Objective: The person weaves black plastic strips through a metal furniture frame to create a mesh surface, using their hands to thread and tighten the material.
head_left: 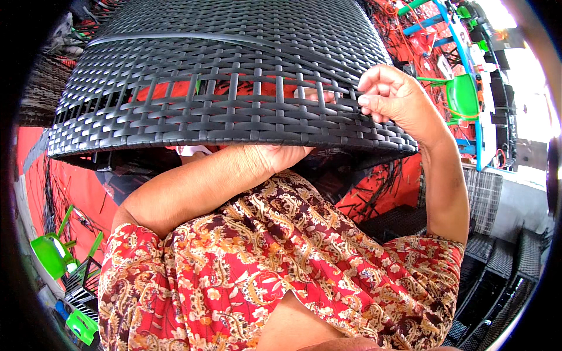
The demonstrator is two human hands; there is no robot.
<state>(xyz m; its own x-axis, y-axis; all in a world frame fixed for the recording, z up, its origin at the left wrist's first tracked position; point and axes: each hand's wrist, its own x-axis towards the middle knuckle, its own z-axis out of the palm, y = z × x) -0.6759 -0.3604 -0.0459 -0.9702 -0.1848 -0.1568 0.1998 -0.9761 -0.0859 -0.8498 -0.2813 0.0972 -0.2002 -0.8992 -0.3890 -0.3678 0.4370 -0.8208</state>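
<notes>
Pinching black wicker [228,61] with the right hand [383,96], left hand [288,155] behind it.

Your wicker piece [186,127] looks woven from plastic strips [233,89], each one smooth and slightly glossy. Your blouse [234,251] looks like matt cloth.

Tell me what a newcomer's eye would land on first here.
Probably the big black woven piece, arching across the top centre, with an open band near its lower edge. The right hand is at its right side, while the left hand reaches beneath it. Below, the red floral shirt fills the lower middle.
</notes>
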